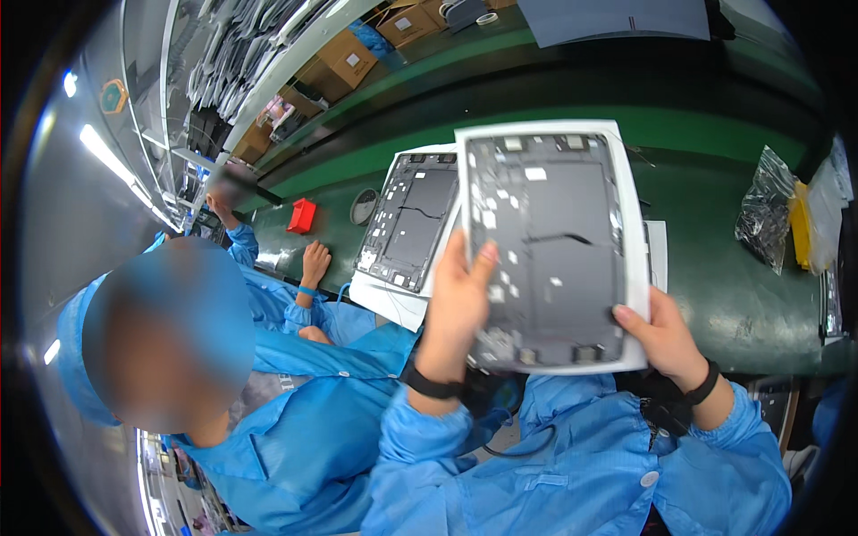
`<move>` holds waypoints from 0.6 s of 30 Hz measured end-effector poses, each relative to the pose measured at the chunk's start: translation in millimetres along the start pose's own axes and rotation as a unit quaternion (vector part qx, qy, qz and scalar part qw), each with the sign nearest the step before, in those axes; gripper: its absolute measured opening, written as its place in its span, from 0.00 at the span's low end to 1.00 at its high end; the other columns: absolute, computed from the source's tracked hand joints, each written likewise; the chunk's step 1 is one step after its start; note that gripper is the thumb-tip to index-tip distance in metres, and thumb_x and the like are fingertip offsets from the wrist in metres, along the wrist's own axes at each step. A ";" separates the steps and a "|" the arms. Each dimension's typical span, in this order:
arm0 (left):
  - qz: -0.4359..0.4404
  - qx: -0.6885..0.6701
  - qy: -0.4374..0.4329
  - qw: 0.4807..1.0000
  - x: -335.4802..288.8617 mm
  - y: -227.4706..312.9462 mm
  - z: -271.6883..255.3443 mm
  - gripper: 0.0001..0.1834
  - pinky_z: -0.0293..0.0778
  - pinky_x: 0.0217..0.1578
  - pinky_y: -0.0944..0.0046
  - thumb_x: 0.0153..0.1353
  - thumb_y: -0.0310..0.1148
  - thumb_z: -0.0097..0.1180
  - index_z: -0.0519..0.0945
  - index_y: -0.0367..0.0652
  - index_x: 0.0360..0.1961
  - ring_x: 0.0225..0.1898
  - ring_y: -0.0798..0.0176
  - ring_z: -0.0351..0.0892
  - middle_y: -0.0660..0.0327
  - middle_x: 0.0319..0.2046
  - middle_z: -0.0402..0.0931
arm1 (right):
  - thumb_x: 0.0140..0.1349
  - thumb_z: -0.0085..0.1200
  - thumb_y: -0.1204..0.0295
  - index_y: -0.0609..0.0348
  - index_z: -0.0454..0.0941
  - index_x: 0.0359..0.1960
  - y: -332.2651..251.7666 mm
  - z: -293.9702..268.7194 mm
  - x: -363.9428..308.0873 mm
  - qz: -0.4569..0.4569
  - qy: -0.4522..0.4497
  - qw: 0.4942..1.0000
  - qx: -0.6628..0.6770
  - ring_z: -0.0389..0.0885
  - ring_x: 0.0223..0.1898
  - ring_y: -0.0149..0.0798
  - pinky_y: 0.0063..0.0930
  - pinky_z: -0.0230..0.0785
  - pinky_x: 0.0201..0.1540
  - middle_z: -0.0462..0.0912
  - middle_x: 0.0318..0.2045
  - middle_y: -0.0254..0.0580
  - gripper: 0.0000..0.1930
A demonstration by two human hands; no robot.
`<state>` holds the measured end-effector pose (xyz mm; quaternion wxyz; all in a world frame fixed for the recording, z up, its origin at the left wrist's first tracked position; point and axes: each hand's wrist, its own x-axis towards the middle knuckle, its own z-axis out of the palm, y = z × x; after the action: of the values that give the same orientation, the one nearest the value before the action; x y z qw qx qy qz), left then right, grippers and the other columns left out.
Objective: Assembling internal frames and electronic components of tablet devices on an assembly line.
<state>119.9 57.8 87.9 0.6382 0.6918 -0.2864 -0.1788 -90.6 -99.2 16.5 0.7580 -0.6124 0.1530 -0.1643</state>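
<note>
Both my hands hold a grey tablet housing [572, 205], raised and tilted above the bench with its inside facing me. It shows white stickers, a dark cable across the middle and a white foam sheet [636, 295] behind it. My left hand [460, 299] grips the left edge, thumb on the inner face. My right hand [666, 335] clasps the lower right edge, its thumb over the front. The fingers behind the sheet are hidden. A second tablet housing [416, 219] lies to the left on a white sheet [389, 302], partly covered by the raised one.
A co-worker in blue [295, 420] sits close on my left. Beyond are a red bin [302, 215] and a round dish [364, 206] on the green bench [715, 313]. Plastic bags [767, 210] lie at the right; cardboard boxes [344, 62] stand on the upper shelf.
</note>
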 end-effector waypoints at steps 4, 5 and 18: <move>0.017 0.069 -0.041 0.997 76.4 2.7 -72.3 0.13 0.73 0.42 0.71 0.69 0.30 0.52 0.74 0.36 0.51 0.39 0.73 0.76 0.64 0.41 0.79 | 0.70 0.49 0.71 0.69 0.70 0.48 -13.0 11.5 11.4 0.111 -0.131 0.978 0.117 0.86 0.31 0.39 0.28 0.82 0.34 0.83 0.31 0.52 0.12; 0.031 0.074 -0.028 0.996 89.5 3.7 -86.7 0.13 0.72 0.43 0.71 0.69 0.31 0.52 0.74 0.37 0.51 0.40 0.74 0.76 0.64 0.41 0.79 | 0.70 0.49 0.71 0.68 0.71 0.46 -9.7 6.9 10.3 0.100 -0.131 0.980 0.111 0.86 0.31 0.39 0.27 0.82 0.34 0.83 0.30 0.51 0.11; -0.153 0.109 -0.071 0.980 132.5 -18.3 -241.8 0.16 0.72 0.48 0.68 0.71 0.31 0.48 0.70 0.38 0.57 0.45 0.72 0.76 0.64 0.47 0.77 | 0.68 0.50 0.69 0.64 0.77 0.36 32.6 -129.2 -49.8 0.060 0.122 0.991 0.010 0.77 0.21 0.26 0.16 0.69 0.25 0.82 0.24 0.40 0.09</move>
<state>373.6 164.1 114.8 0.5021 0.7785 -0.2398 -0.2904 -189.4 -184.5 -40.1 0.7485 -0.5694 0.2794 -0.1936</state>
